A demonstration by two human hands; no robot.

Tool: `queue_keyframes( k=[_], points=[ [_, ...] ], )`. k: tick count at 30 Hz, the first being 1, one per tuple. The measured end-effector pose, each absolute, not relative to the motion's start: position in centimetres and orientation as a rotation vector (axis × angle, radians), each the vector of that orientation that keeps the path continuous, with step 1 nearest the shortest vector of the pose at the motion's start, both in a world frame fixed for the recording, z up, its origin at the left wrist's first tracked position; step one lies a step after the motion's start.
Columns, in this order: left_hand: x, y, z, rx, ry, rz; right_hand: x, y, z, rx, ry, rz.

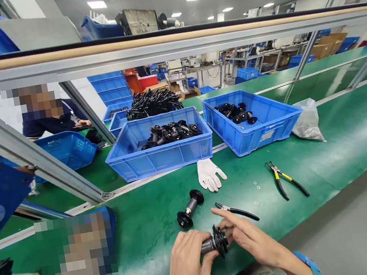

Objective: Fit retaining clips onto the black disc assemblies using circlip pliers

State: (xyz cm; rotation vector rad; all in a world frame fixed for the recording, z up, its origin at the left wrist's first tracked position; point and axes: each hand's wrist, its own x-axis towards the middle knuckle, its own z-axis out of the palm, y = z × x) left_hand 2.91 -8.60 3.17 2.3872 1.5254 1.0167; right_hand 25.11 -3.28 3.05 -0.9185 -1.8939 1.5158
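My left hand (pixel 189 262) is closed around the grey middle of a roller-like part (pixel 208 245) with black discs. At its right end, my right hand (pixel 247 234) has its fingers and thumb about the disc, with the index finger stretched out. A second such part (pixel 190 207), with a black disc at each end, lies on the green bench beyond my left hand. Black-handled pliers (pixel 240 212) lie just past my right hand, partly hidden by it. Yellow-and-black pliers (pixel 285 180) rest open further right. Several small pale rings (pixel 257 203) are scattered between the two pliers.
A white glove (pixel 211 175) lies before a blue bin (pixel 160 157) of similar parts. Another blue bin (pixel 267 135) and a clear plastic bag (pixel 308 121) stand to its right. Metal frame posts (pixel 56 158) rise at left. A person (pixel 47 113) sits across the bench.
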Motion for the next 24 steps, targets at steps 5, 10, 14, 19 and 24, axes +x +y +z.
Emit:
queue_keyframes(
  k=[5, 10, 14, 19, 24],
  points=[
    [0.2, -4.5, 2.9, 1.975, 1.996, 1.167, 24.7, -2.8, 1.5, -1.191, -1.781, 1.420],
    [-2.2, 3.3, 3.0, 1.607, 2.247, 0.816, 24.7, -3.3, 0.2, -1.215, -1.808, 1.314],
    [-1.2, 8.7, 2.1, 1.685, 2.195, 0.700, 24.9, -4.1, -0.6, -1.235, -1.835, 1.249],
    [0.1, 13.2, 1.4, 1.683, 2.243, 0.588, 25.2, -4.0, -0.7, -1.243, -1.794, 1.196],
    [-0.2, 11.2, 2.6, 1.752, 2.253, 0.547, 24.6, -3.3, -0.8, -1.209, -1.844, 1.108]
  ],
)
